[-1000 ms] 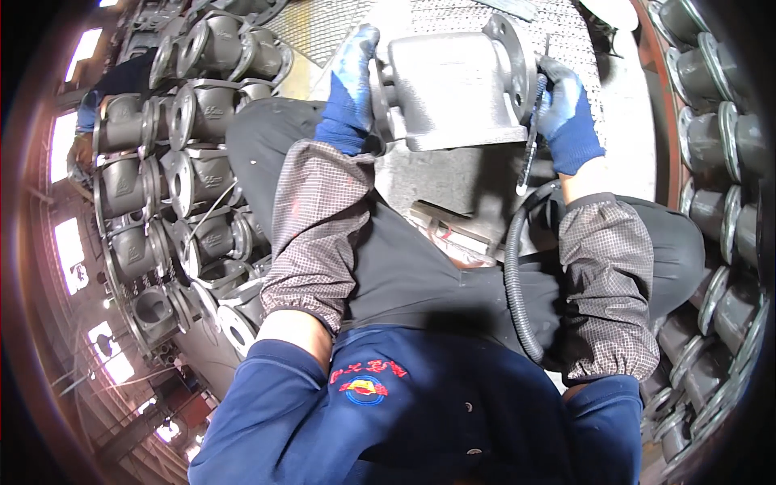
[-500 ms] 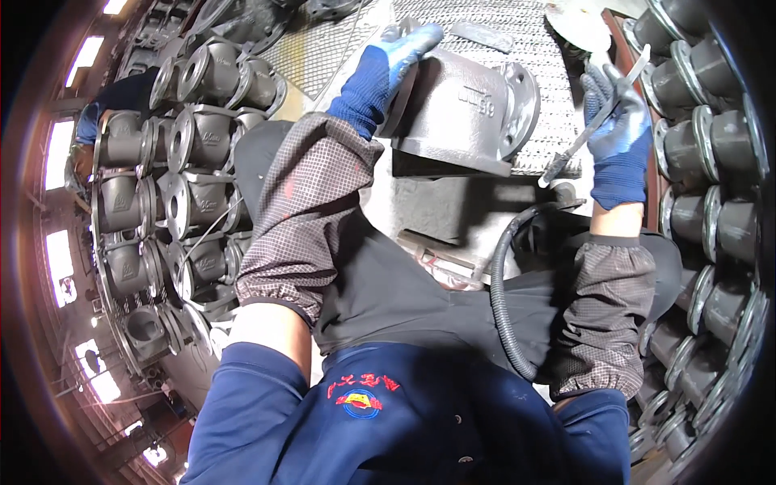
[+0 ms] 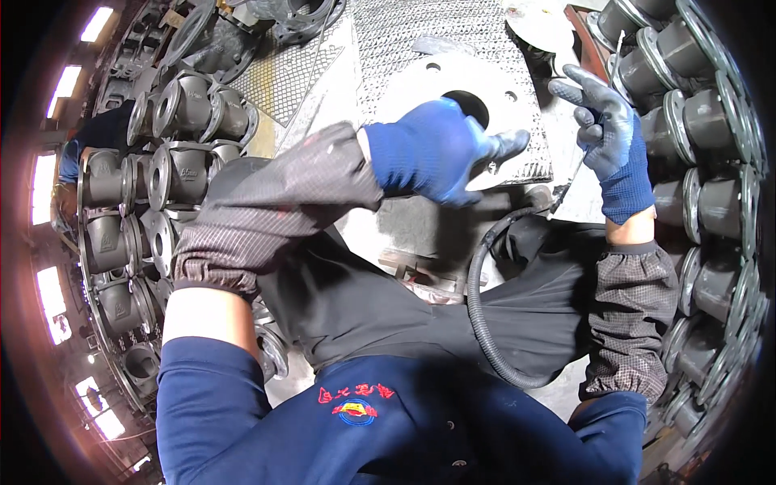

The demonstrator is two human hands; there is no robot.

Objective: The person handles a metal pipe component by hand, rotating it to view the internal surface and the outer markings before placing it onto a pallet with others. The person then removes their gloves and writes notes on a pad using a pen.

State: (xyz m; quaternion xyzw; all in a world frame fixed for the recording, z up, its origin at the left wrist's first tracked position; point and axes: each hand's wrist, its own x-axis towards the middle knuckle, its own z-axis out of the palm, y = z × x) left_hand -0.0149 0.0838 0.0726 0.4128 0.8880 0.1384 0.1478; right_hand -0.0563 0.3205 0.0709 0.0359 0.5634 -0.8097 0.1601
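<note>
Flanged casting (image 3: 408, 93) beneath left hand (image 3: 440, 153), grip unclear, might tip should that hold slip; thin tool (image 3: 558, 199), loosely held in right hand (image 3: 608, 129), could drop.

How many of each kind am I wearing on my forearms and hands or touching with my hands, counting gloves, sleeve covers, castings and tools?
Blue work gloves: 2
Checked sleeve covers: 2
Flanged metal casting: 1
Thin rod-shaped tool: 1
Total: 6
</note>
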